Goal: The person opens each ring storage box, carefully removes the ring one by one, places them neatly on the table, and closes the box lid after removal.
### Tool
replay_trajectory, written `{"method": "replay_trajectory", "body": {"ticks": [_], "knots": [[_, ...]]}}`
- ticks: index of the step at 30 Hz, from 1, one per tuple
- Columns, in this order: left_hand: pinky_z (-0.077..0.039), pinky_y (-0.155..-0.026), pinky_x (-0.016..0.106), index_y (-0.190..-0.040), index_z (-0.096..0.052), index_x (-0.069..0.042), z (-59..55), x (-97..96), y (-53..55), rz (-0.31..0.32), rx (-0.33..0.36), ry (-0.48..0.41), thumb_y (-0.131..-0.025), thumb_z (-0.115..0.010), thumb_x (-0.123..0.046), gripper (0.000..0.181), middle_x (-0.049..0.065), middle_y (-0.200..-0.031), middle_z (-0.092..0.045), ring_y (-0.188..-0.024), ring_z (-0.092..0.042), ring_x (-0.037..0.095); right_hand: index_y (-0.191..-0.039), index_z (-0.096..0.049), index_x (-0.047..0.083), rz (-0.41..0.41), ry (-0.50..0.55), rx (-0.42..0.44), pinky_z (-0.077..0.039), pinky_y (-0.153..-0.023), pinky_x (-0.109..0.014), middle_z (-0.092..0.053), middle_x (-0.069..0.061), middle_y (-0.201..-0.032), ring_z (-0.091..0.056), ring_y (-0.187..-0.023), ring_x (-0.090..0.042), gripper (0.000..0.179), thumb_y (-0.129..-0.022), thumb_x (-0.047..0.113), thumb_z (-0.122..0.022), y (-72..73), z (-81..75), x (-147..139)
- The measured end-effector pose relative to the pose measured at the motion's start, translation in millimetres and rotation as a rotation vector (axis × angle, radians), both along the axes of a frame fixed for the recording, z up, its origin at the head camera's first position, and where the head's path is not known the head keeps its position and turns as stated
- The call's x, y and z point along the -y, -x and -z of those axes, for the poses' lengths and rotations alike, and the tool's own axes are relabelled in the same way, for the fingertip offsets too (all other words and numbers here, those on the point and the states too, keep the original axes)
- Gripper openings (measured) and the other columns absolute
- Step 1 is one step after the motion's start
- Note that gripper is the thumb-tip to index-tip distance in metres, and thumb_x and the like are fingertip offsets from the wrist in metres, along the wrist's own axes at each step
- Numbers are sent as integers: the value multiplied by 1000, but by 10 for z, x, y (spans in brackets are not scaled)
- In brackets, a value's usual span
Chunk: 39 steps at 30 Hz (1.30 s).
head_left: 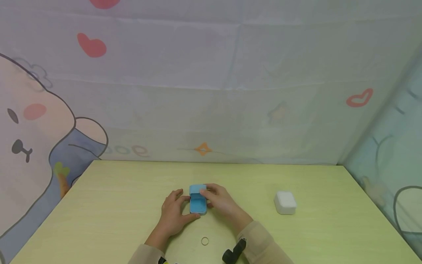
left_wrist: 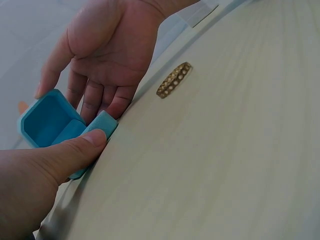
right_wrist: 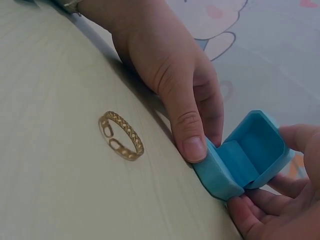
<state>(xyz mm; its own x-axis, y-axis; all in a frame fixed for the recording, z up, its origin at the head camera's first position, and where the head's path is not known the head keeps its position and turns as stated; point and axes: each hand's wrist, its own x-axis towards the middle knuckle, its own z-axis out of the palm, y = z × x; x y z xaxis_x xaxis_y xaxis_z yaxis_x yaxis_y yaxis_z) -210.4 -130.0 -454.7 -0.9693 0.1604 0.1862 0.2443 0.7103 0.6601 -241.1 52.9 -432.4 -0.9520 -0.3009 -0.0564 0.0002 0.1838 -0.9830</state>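
A small blue ring box stands on the table with its lid raised, showing a blue lining and no ring inside. My left hand holds its base, the thumb pressed to the front edge and the fingers along the left side. With thumb and index finger, my right hand pinches the lid from the right; its other fingers stay low beside the box. A gold-coloured ring with a braided, openwork band lies on the table, nearer to me than the box and touched by neither hand.
On the right part of the table sits a white rounded box. A black wrist device shows at my right sleeve. Behind the table hangs a printed cloth with hearts and a cartoon animal.
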Motion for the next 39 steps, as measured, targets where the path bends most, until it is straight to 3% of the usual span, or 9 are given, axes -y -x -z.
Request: {"method": "replay_trajectory", "body": {"ticks": [39], "knots": [[-13, -108, 67, -116, -62, -5, -25, -16, 1, 3, 21, -18, -73, -79, -39, 58, 21, -146, -36, -139, -22, 45, -136, -43, -4, -27, -9, -44, -54, -81, -39, -54, -23, -130, -57, -113, -29, 52, -97, 29, -53, -40, -36, -23]]}}
